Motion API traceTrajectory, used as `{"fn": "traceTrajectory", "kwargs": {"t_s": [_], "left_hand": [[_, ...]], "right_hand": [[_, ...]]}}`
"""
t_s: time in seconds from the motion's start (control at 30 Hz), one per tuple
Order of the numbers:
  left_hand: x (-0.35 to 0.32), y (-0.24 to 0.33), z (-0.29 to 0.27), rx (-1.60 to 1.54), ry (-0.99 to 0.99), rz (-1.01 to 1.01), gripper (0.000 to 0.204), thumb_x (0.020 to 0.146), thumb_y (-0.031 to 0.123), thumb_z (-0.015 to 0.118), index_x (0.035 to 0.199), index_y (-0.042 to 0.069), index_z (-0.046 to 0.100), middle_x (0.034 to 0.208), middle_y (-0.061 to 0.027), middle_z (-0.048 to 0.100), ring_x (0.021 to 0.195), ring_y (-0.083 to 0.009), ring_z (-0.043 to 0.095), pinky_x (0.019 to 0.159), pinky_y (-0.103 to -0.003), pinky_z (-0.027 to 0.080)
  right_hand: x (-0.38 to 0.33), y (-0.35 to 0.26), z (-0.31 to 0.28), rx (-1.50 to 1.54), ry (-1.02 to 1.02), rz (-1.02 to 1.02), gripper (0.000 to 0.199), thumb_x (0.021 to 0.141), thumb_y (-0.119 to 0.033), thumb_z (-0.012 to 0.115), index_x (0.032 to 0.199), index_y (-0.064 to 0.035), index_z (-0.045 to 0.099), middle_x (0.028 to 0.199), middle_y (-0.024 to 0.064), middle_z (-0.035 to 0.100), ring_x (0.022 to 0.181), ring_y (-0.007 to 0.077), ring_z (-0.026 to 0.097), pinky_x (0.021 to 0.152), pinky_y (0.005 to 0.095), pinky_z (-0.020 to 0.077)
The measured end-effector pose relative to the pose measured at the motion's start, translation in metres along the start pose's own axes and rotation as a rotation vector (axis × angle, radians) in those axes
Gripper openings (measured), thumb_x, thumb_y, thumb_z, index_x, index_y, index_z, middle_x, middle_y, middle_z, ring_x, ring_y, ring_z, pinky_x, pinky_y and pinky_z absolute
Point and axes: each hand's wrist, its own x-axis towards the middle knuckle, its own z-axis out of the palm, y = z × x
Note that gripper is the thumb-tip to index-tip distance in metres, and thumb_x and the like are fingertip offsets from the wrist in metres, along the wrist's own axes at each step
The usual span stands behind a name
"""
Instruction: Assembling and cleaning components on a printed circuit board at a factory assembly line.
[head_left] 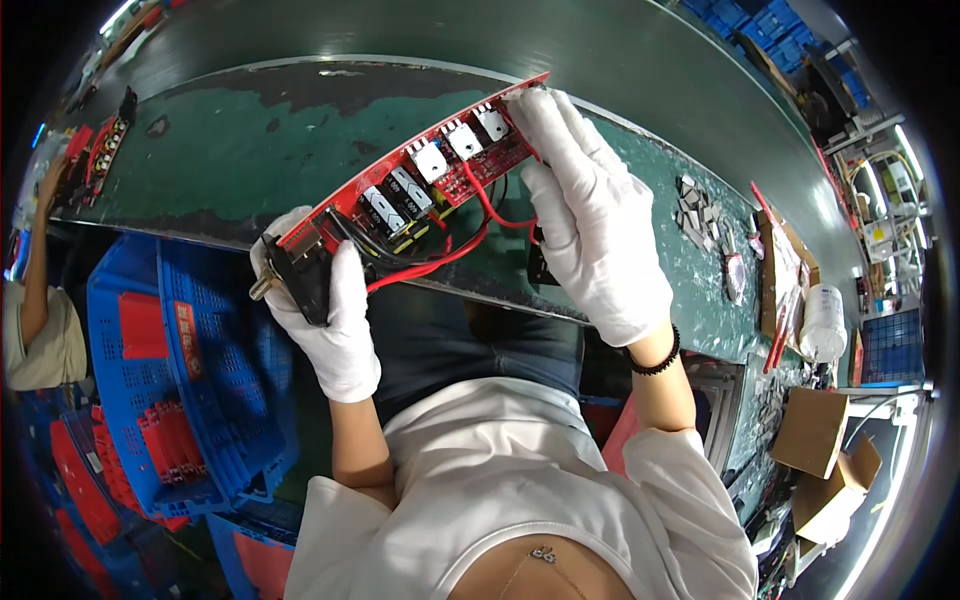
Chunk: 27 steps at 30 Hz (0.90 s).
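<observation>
A long red circuit board point(458, 188) is held tilted above the bench, its right end higher and farther from me. It carries dark cylindrical capacitors point(397, 200) and a row of white-faced square components point(463, 140). My gloved left hand point(340, 340) grips the near left end, around a black part point(303, 275) with a metal stem. My gloved right hand point(605, 220) is closed over the far right end, its fingertips partly hiding the board. Thick red wires point(430, 268) and black ones loop below the board. A black object point(540, 267) is partly hidden beneath my right hand.
The worn green bench point(240, 140) spans the front. Small metal pieces point(703, 213) lie on the right, near a cardboard box point(785, 270) and a white plastic roll point(823, 322). Blue crates point(175, 380) stand at left. Another person's arm point(37, 250) reaches toward another board point(105, 155).
</observation>
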Motion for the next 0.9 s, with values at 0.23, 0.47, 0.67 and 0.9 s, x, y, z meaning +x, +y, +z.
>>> {"fn": "traceTrajectory", "kwargs": {"t_s": [0.23,0.47,0.67,0.9], "left_hand": [[-0.001,0.0,0.001,-0.018,0.004,-0.032,0.036,0.078,0.007,0.064,0.109,0.004,0.045,0.106,-0.0057,0.05,0.095,-0.0131,0.05,0.085,-0.028,0.04],[0.003,-0.008,-0.003,0.014,0.006,0.028,0.032,0.078,0.005,0.062,0.107,0.002,0.048,0.102,-0.0059,0.052,0.093,-0.0131,0.051,0.084,-0.027,0.041],[0.001,0.0,0.001,-0.018,0.06,-0.027,0.031,0.078,0.005,0.061,0.106,0.002,0.049,0.092,-0.0033,0.053,0.073,-0.0066,0.051,0.064,-0.02,0.041],[0.002,-0.005,0.001,0.027,0.035,0.043,0.032,0.078,0.005,0.061,0.106,0.002,0.048,0.095,-0.0043,0.053,0.081,-0.0092,0.051,0.071,-0.023,0.043]], "right_hand": [[-0.002,0.004,-0.001,-0.006,-0.091,0.047,0.052,0.081,-0.007,0.054,0.13,-0.0048,0.039,0.121,0.0238,0.048,0.108,0.0391,0.049,0.088,0.0418,0.0437],[-0.005,0.028,-0.026,0.097,0.33,0.123,0.058,0.086,-0.009,0.054,0.138,-0.0021,0.027,0.134,0.0184,0.042,0.124,0.0305,0.042,0.1,0.037,0.036],[-0.016,0.021,-0.043,0.032,0.006,0.135,0.054,0.081,-0.006,0.056,0.132,-0.0019,0.037,0.126,0.0175,0.048,0.117,0.0338,0.047,0.097,0.0388,0.0391],[-0.003,0.005,-0.009,-0.043,-0.123,0.038,0.059,0.078,-0.01,0.056,0.132,-0.0035,0.033,0.124,0.0243,0.044,0.109,0.0427,0.046,0.092,0.0449,0.0398]]}}
